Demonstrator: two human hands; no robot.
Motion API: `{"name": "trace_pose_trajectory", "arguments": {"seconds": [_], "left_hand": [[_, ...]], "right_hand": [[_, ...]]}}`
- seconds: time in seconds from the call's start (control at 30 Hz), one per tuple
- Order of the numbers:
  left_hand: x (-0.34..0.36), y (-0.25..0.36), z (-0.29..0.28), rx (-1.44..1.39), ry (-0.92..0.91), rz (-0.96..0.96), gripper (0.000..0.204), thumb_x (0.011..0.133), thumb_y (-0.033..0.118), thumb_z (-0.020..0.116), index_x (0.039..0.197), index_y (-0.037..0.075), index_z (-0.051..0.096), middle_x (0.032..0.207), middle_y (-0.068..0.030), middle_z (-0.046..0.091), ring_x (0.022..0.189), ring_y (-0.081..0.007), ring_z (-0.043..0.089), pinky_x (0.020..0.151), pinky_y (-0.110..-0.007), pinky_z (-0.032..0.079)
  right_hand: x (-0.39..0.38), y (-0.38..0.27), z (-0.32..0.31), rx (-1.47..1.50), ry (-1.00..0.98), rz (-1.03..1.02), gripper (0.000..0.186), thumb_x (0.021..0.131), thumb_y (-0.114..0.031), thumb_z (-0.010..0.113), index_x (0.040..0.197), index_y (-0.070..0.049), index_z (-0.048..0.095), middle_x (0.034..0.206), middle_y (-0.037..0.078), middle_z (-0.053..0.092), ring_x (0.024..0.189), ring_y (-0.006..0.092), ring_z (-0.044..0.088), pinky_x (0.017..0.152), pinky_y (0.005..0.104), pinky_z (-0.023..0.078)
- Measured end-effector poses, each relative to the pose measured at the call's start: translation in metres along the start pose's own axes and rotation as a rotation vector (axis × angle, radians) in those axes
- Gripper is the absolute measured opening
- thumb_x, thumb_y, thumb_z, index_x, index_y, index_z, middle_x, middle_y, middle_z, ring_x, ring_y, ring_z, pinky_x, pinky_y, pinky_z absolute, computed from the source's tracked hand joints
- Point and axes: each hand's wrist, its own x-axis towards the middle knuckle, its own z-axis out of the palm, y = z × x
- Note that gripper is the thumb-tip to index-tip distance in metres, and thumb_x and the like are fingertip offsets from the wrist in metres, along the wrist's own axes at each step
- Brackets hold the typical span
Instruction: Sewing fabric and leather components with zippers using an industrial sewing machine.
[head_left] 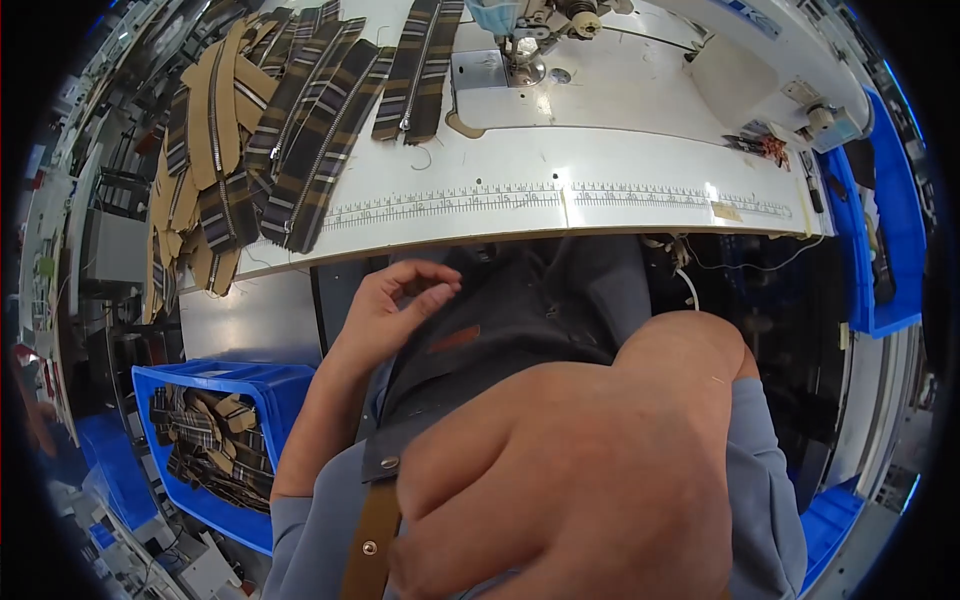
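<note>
My left hand (405,300) hovers over my lap just below the table edge, fingers loosely bent with a gap to the thumb and nothing between them. Large and close to the camera, my right hand (570,480) shows its back. Its fingers curl downward and their tips are hidden, so whatever they may hold does not show. Beneath both hands lies a dark grey apron (530,320) with a brown strap (368,545). Several striped fabric strips with metal zippers (325,140) lie on the white sewing table (470,160), beyond my left hand.
A sewing machine (525,65) stands at the back of the table, with a printed ruler scale (450,207) along the front. Small tools (750,148) lie at the right. A blue bin (215,375) at lower left holds more striped pieces. Another blue bin (910,215) hangs at the right.
</note>
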Motion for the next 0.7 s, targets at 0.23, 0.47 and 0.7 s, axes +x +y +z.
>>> {"name": "trace_pose_trajectory", "arguments": {"seconds": [0.23,0.47,0.7], "left_hand": [[0.061,0.087,0.007,1.005,0.193,0.912,0.035,0.091,0.015,0.076,0.122,0.000,0.070,0.123,-0.0184,0.071,0.109,-0.0289,0.070,0.096,-0.040,0.054],[0.109,0.105,0.008,1.397,0.425,0.655,0.036,0.089,0.018,0.069,0.118,-0.004,0.071,0.110,-0.0165,0.071,0.108,-0.0360,0.067,0.096,-0.045,0.053],[0.053,0.160,-0.017,1.895,0.788,0.849,0.010,0.081,0.003,0.065,0.082,0.010,0.073,0.089,-0.0056,0.072,0.097,-0.0275,0.071,0.080,-0.041,0.056]], "right_hand": [[-0.013,-0.010,-0.011,0.076,0.236,-0.196,0.021,0.090,-0.012,0.075,0.108,-0.004,0.080,0.105,0.014,0.079,0.061,0.0143,0.066,0.053,0.0254,0.047],[-0.053,-0.029,-0.074,-0.233,-0.039,0.228,0.023,0.090,-0.004,0.066,0.110,-0.001,0.076,0.103,0.014,0.079,0.069,0.0187,0.070,0.059,0.0316,0.050],[-0.116,0.000,-0.108,-0.574,-0.055,0.710,0.039,0.084,0.005,0.063,0.121,-0.005,0.075,0.096,0.010,0.077,0.082,0.0246,0.073,0.076,0.0351,0.057]]}}
